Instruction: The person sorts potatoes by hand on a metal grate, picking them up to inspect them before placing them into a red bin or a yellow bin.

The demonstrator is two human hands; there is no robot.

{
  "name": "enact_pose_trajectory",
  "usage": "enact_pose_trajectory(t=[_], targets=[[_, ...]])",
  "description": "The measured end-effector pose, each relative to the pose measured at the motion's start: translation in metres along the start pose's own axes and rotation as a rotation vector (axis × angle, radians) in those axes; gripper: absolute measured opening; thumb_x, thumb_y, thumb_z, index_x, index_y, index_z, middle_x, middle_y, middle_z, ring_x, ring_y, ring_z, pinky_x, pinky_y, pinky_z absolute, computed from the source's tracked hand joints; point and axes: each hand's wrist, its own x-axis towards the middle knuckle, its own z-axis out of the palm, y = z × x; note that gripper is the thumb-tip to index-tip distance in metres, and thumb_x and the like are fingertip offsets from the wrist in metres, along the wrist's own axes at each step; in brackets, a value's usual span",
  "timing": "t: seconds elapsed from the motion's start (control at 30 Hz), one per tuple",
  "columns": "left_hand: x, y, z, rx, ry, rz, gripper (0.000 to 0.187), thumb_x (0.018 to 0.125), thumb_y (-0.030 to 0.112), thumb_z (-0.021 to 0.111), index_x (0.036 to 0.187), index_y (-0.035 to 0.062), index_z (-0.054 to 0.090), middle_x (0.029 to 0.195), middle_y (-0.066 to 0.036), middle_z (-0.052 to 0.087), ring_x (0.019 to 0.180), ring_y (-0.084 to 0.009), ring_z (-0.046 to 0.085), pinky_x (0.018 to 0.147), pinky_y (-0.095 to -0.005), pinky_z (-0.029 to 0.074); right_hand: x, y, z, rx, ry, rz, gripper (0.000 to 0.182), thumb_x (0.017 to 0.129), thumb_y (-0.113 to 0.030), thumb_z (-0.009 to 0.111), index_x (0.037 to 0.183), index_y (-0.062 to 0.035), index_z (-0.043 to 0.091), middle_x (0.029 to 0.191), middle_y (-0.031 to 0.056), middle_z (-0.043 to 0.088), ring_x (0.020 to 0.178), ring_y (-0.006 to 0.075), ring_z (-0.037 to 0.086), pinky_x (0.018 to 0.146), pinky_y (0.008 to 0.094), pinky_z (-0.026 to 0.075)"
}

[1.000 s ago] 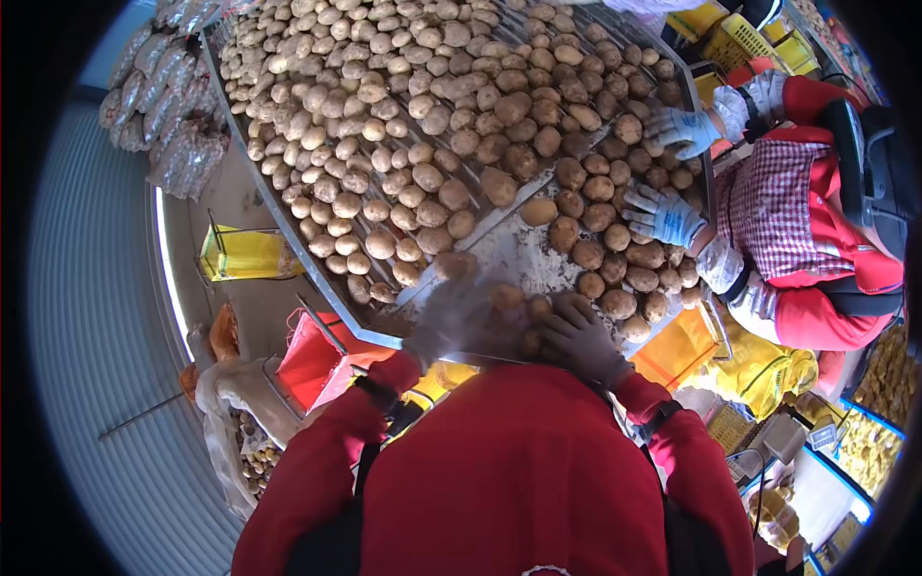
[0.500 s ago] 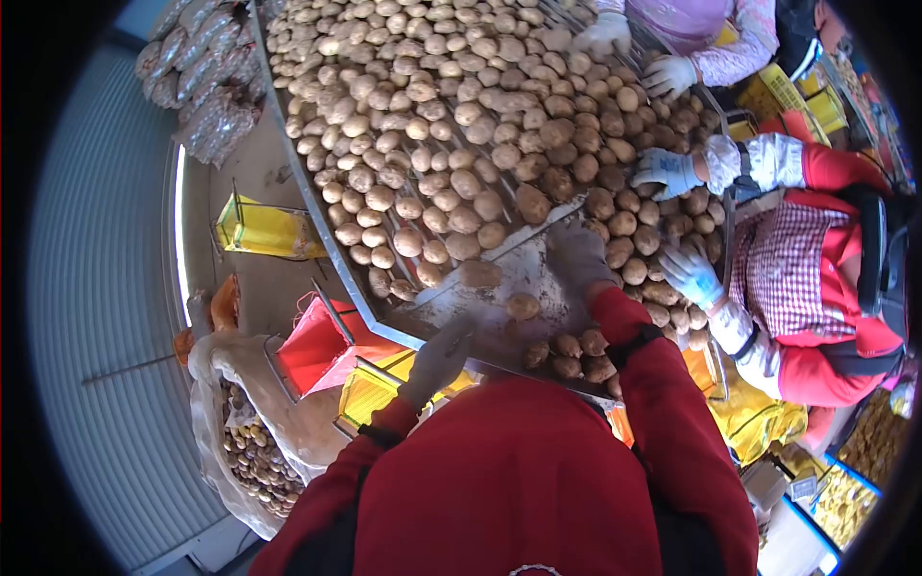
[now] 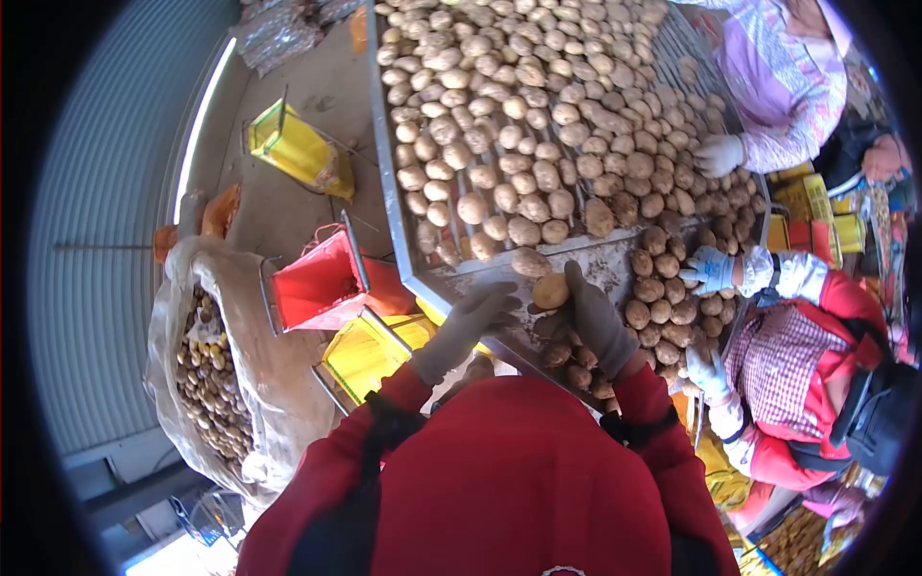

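My right hand, in a grey glove, grips a pale potato between thumb and fingers above the near end of the metal sorting table. To its left, my gloved left hand is empty, its fingers stretched towards that potato but apart from it. Another potato lies just beyond the held one. A few potatoes sit under and beside my right hand, partly hidden by it. Many more potatoes cover the slatted part of the table further away.
Left of the table stand a red bag on a frame, yellow bags and a large clear sack of small potatoes. On the right, a co-worker's gloved hands work among potatoes; another person's glove rests farther back.
My view has turned and shifted, so the table sits further right. My right hand has come back towards me and now holds a potato. My left hand has moved closer to it.
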Motion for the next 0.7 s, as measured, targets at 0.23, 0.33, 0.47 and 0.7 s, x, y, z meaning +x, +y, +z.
enact_pose_trajectory(t=[0.23, 0.33, 0.47, 0.7], targets=[[-0.039, 0.007, -0.008, 0.119, -0.048, 0.244, 0.052, 0.108, 0.016, 0.064, 0.157, 0.0084, 0.047, 0.143, -0.012, 0.061, 0.128, -0.0231, 0.062, 0.11, -0.04, 0.052, -0.007, -0.005, 0.078, -0.185, -0.035, -0.128, 0.062, 0.112, -0.056, 0.045, 0.113, 0.0015, 0.069, 0.084, 0.0103, 0.074, 0.063, 0.0187, 0.071, 0.06, 0.0287, 0.056], [-0.061, 0.001, -0.038, -0.077, -0.068, 0.291, 0.057, 0.11, 0.037, 0.06, 0.155, 0.005, 0.047, 0.135, -0.007, 0.063, 0.113, -0.017, 0.066, 0.101, -0.035, 0.053, 0.004, -0.012, 0.101, -0.242, -0.127, -0.068, 0.057, 0.112, -0.053, 0.048, 0.109, 0.0005, 0.068, 0.083, 0.0088, 0.074, 0.059, 0.0148, 0.067, 0.057, 0.0279, 0.053], [-0.1, 0.006, -0.053, -0.126, 0.069, 0.289, 0.065, 0.112, 0.052, 0.05, 0.155, 0.0043, 0.046, 0.128, -0.006, 0.065, 0.102, -0.0157, 0.07, 0.091, -0.0323, 0.056, 0.017, -0.01, 0.135, -0.347, -0.186, 0.029, 0.055, 0.11, -0.056, 0.053, 0.101, -0.0031, 0.066, 0.075, 0.0085, 0.07, 0.056, 0.0113, 0.062, 0.053, 0.024, 0.049], [-0.128, -0.014, -0.073, -0.356, 0.095, 0.332, 0.041, 0.114, 0.036, 0.05, 0.138, 0.0036, 0.061, 0.117, -0.005, 0.067, 0.097, -0.0155, 0.065, 0.085, -0.0328, 0.054, 0.052, 0.041, 0.164, -0.658, -0.275, -0.106, 0.043, 0.11, -0.044, 0.057, 0.099, -0.0035, 0.068, 0.071, 0.0065, 0.071, 0.055, 0.0126, 0.066, 0.05, 0.0266, 0.05]])
